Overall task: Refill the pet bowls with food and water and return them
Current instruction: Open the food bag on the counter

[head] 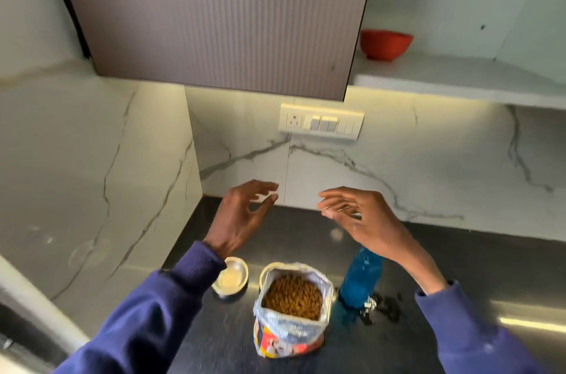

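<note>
You are holding both hands up in the air over the dark counter (459,266), and both are empty. Your left hand (242,217) is spread wide with the fingers apart, and your right hand (361,220) is loose and curled a little, gripping nothing. Below them, the open bag of pet food (292,312) is standing upright near the front edge, full of brown bits. A small shiny bowl (230,278) is sitting just to the left of the bag, and it is looking empty of food. The rim of a second bowl (266,271) is peeking out from behind the bag (most of it is hidden, so you cannot tell what is in it). A blue water bottle (361,275) is standing just to the right of the bag, under your right wrist. The bag is probably soft and crinkly, so it may fold or tip if you are squeezing it at the top; holding it around the middle with one hand under it looks safer. The bowl looks light and smooth, so it may be sliding on the counter while you are pouring; pinching its rim should steady it. The bottle is looking stiff and maybe wet, so wrapping your fingers around its middle seems best.
</note>
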Tool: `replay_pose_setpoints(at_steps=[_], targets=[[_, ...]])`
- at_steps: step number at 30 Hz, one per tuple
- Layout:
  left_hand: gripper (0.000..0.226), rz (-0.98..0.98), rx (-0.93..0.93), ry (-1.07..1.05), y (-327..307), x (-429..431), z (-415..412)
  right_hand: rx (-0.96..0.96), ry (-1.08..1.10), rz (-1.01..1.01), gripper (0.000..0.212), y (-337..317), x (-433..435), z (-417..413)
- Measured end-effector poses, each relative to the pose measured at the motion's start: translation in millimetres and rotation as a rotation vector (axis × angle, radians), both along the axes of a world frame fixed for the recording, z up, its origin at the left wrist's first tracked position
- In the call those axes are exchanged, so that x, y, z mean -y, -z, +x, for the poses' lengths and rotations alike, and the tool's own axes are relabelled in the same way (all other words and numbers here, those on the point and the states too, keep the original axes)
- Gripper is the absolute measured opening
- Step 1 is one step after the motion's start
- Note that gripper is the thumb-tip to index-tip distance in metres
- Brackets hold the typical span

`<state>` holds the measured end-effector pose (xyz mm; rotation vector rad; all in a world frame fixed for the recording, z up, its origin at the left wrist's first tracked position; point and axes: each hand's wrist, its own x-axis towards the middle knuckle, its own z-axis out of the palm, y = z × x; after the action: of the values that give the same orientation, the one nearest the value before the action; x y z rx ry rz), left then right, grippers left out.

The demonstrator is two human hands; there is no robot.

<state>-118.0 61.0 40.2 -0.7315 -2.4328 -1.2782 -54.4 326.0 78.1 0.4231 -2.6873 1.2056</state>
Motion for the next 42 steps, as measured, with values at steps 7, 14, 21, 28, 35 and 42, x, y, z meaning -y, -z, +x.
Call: replay_pose_setpoints(at_steps=[7, 14, 21, 28, 35, 42], targets=[[0.045, -0.079, -0.587, -0.168, -122, -36, -17, -0.307, 0.039, 0.001, 0.029, -113, -24, -16], [0.076, -0.104, -0.846, -0.240, -185, -72, -45, -0.584, 0.134, -0.030, 0.019, -179, -46, -44], [0.100, -0.254, -0.845, -0.331, -189, -95, -68, -0.515, 0.386, 0.123, 0.047, -222, -82, -118], [0.089, -0.371, -0.873, -0.433, -179, -100, -78, -0.128, 0.683, -0.048, 0.032, -248, -108, -177], [0.087, -0.417, -0.856, -0.464, -179, -96, -82, 0.043, 0.567, -0.194, 0.019, -254, -121, -195], [0.083, -0.377, -0.840, -0.398, -161, -87, -80, -0.062, 0.513, -0.121, 0.017, -256, -112, -155]])
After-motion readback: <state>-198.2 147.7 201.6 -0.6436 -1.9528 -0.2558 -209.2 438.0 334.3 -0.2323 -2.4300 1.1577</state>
